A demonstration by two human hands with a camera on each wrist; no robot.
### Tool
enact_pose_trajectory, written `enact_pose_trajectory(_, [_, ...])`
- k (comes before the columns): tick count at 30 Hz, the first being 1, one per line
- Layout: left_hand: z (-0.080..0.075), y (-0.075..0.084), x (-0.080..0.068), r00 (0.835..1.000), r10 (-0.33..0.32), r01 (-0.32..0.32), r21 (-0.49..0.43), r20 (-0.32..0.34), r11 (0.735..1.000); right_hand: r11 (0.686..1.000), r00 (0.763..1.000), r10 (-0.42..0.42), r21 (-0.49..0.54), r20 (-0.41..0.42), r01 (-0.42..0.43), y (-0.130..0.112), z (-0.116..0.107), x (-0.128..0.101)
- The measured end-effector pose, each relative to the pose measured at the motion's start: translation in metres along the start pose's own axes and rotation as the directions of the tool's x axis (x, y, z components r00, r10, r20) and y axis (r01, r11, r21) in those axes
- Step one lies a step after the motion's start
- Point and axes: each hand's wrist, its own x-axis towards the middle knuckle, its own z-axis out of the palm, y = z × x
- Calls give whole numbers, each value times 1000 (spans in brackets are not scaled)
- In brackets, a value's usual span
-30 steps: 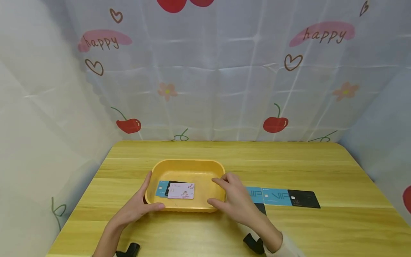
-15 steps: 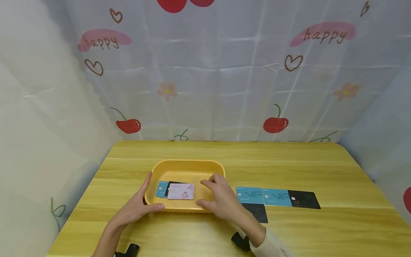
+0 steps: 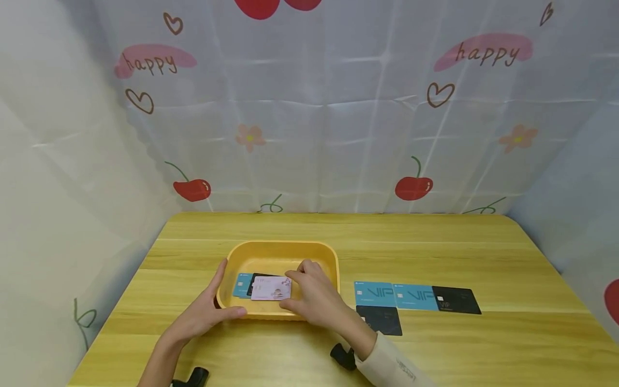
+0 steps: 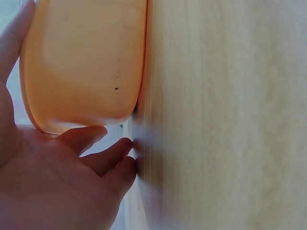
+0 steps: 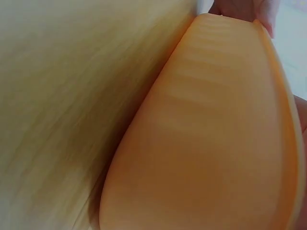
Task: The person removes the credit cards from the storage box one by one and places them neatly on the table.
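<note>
In the head view a yellow plastic tray (image 3: pixel 311 309) stands on the table. My left hand (image 3: pixel 205 309) holds its left end, thumb over the near rim; the left wrist view shows fingers (image 4: pixel 108 158) against the outside of its end. Inside lie a pale pink VIP card (image 3: pixel 272 288) on top, a black card (image 3: pixel 258 276) mostly covered, and a blue card (image 3: pixel 242 285) at the left. Over the tray, my right hand (image 3: pixel 316 295) has index finger and thumb apart at the pink card's right edge. Whether they touch it is unclear.
Right of the tray, two blue VIP cards (image 3: pixel 374 294) and a black VIP card (image 3: pixel 456 299) form a row on the wooden table (image 3: pixel 416 242). Another black card (image 3: pixel 382 321) lies below the row's left end. A printed curtain (image 3: pixel 319 107) hangs behind.
My right hand has moved left, from the tray's right rim to the pink card's right edge, uncovering the cards on the table. The left hand and tray have stayed put.
</note>
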Motion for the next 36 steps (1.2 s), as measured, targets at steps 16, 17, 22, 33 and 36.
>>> enact_pose_trajectory(16, [0, -2, -1, 1000, 7, -6, 39, -12, 999, 998, 995, 27, -56, 97, -22, -2, 12, 18])
enact_pose_trajectory(17, [0, -2, -1, 1000, 6, -6, 35, -11, 999, 998, 995, 26, -54, 100, -20, -2, 13, 20])
enact_pose_trajectory(22, [0, -1, 0, 1000, 13, -13, 36, 1, 999, 998, 993, 33, -64, 114, -26, -1, 19, 28])
enact_pose_trajectory(33, [0, -1, 2, 1000, 15, -15, 27, 6, 1000, 993, 985, 61, -107, 161, -44, -5, 26, 38])
enact_pose_trajectory(36, [-1, -2, 1, 1000, 14, -14, 26, 3, 1000, 992, 980, 65, -119, 189, -43, -6, 28, 40])
